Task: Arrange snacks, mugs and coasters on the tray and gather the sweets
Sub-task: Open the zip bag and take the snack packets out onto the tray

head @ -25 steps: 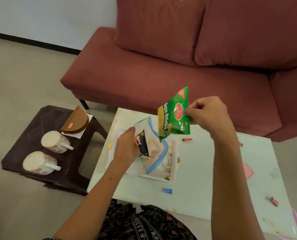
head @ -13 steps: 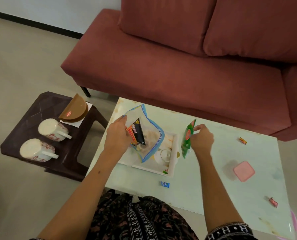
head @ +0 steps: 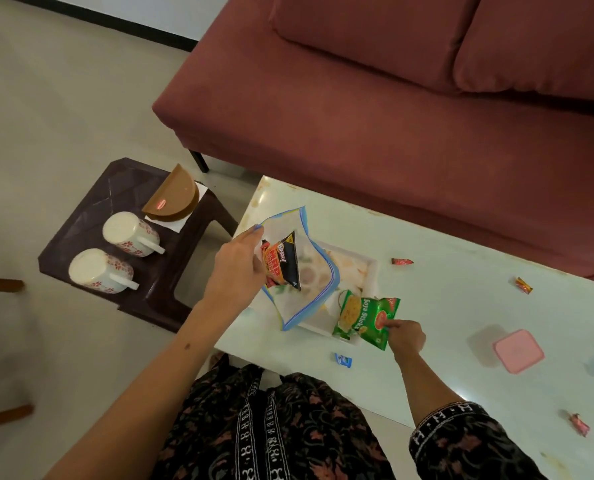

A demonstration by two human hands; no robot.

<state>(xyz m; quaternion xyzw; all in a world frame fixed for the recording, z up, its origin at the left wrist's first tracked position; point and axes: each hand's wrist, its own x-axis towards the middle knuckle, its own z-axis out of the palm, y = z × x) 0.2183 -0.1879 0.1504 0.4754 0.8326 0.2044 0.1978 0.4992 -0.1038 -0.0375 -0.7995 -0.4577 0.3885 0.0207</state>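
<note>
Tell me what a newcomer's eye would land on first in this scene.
First the green Soya Sticks packet, pinched by the right hand at the near right corner of the white tray. Next, the left hand holding a clear zip bag with a black-and-red snack packet over the tray. Behind, the large maroon sofa.

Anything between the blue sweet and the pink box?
Nothing: in the head view, only bare table lies between the blue sweet and the pink box.
</note>
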